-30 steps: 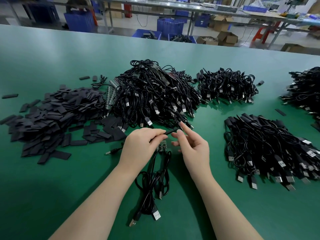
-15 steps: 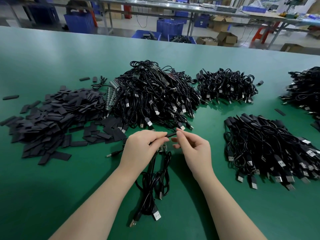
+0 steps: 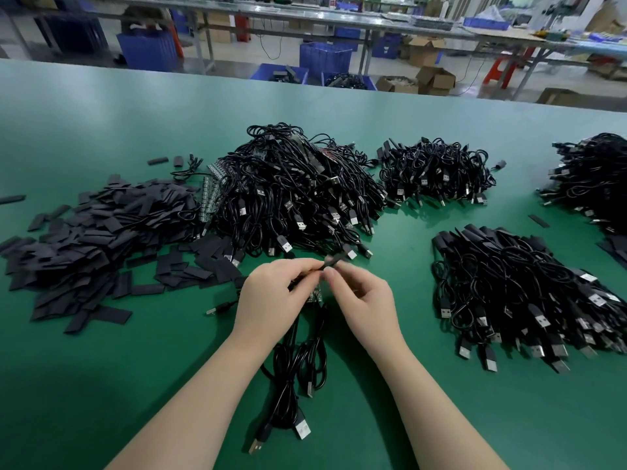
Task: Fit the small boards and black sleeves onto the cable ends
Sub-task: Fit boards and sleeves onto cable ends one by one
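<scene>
My left hand [image 3: 271, 296] and my right hand [image 3: 361, 298] meet over the middle of the green table [image 3: 101, 385]. Between their fingertips is a black sleeve [image 3: 334, 261] that sticks out up and to the right. My left hand also holds a cable end with a small green board [image 3: 315, 296] showing under its fingers. Several black USB cables [image 3: 298, 364] hang from my hands and lie toward me. A heap of flat black sleeves [image 3: 91, 239] lies to the left.
A big pile of black cables [image 3: 291, 195] lies just behind my hands, with strips of small boards [image 3: 210, 195] at its left edge. More cable piles lie at back right [image 3: 437, 171], right [image 3: 519, 293] and far right [image 3: 593, 178]. Blue crates [image 3: 325, 59] stand beyond the table.
My hands have closed in on each other. The right fingers have curled down onto the sleeve, which sits closer to the left fingertips.
</scene>
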The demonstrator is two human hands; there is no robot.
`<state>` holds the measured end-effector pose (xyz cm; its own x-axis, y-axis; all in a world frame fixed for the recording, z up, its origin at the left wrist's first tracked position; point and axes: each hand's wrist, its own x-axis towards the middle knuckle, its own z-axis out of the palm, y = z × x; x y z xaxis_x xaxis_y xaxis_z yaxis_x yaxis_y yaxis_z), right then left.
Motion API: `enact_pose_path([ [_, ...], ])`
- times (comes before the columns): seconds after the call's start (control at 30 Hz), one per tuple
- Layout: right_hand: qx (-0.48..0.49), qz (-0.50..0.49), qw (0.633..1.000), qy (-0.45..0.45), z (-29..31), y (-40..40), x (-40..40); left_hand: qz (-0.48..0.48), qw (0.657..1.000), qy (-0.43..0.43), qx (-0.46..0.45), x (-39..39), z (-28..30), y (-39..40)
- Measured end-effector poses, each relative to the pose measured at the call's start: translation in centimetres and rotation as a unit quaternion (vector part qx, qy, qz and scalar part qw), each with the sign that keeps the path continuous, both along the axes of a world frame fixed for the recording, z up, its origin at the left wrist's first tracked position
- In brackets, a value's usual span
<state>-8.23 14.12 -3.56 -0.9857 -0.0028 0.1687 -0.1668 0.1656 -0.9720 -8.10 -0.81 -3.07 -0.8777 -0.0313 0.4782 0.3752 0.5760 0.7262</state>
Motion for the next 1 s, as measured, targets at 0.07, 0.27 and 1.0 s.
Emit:
enact_pose_path([
  [0.07, 0.014, 0.017, 1.000, 0.016, 0.0, 0.1, 0.1, -0.010, 1.000, -0.001, -0.015, 0.2, 0.1, 0.1],
  [0.27, -0.104, -0.025, 0.994, -0.013, 0.9, 0.8, 0.1, -0.031, 0.998, 0.007, -0.054, 0.0, 0.3, 0.2],
  [1.0, 0.370, -0.393, 0.837, 0.087, 14.5, 15.4, -1.9, -0.005, 0.999, 0.050, -0.006, -0.3, -0.1, -0.5],
])
